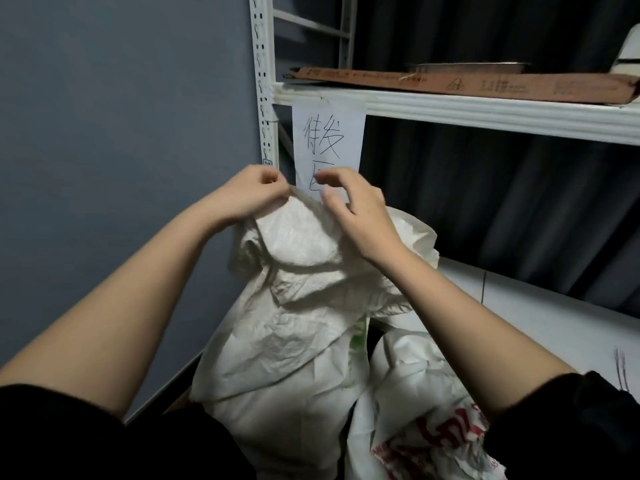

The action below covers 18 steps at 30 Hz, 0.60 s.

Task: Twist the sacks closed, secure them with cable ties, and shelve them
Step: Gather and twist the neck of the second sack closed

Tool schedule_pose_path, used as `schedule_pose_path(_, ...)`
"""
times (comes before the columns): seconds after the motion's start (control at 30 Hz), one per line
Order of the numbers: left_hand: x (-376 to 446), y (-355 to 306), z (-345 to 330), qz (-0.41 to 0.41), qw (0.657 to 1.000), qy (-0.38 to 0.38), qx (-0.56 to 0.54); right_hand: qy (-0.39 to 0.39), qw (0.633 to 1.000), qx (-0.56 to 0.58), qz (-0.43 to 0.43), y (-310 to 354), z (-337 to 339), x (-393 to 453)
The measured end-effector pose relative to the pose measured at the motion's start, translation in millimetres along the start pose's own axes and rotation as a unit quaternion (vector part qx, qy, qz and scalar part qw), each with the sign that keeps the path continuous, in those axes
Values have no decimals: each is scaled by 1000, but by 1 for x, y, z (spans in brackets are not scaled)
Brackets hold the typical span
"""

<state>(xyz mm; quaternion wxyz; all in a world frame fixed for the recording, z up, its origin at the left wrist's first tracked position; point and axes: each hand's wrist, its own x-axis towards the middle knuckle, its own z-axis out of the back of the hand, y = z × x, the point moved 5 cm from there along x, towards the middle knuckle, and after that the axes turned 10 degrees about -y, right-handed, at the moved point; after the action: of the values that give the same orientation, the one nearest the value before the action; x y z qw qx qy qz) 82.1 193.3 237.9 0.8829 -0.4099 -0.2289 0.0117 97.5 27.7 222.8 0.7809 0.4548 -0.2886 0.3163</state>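
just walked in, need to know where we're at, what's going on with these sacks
A person is working at the mouth of a white woven sack by a shelving unit. The left hand pinches its top edge; the right hand hovers at the edge with curled fingers. The mouth is not yet twisted, and no tie shows. A second sack with red print stands beside it.

white sack, red-printed sack, grey wall

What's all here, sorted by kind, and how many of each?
Sacks: 2, plain white woven sack, white sack with red print
Hands: 2, left hand, right hand
Handwritten paper sign: 1
Flat brown cardboard box: 1
Total: 6
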Motion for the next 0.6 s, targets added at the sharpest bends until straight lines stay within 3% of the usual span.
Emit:
schedule_pose_path(0.17, 1, -11, 2, -18, 980, -85, -178, 100, 992, -39, -62, 6, -16, 7)
schedule_pose_path(0.23, -6, -1, 0, -30, 963, -101, -246, 95, 992, 22, -83, 3, -16, 6)
schedule_pose_path(0.33, -23, 32, -5, -59, 965, -182, -179, 33, 983, 135, -118, 2, -5, 8)
schedule_pose_path(0.4, -29, 60, -8, 1, 964, -225, -144, 26, 981, 154, -114, 6, 0, 11)
schedule_pose_path(0.5, -31, 91, -25, 122, 971, -123, -167, 35, 982, 163, -90, 20, 5, 12)
schedule_pose_path(0.6, -38, 94, -39, 94, 987, 47, -118, 37, 979, 187, -68, 33, 8, 9)
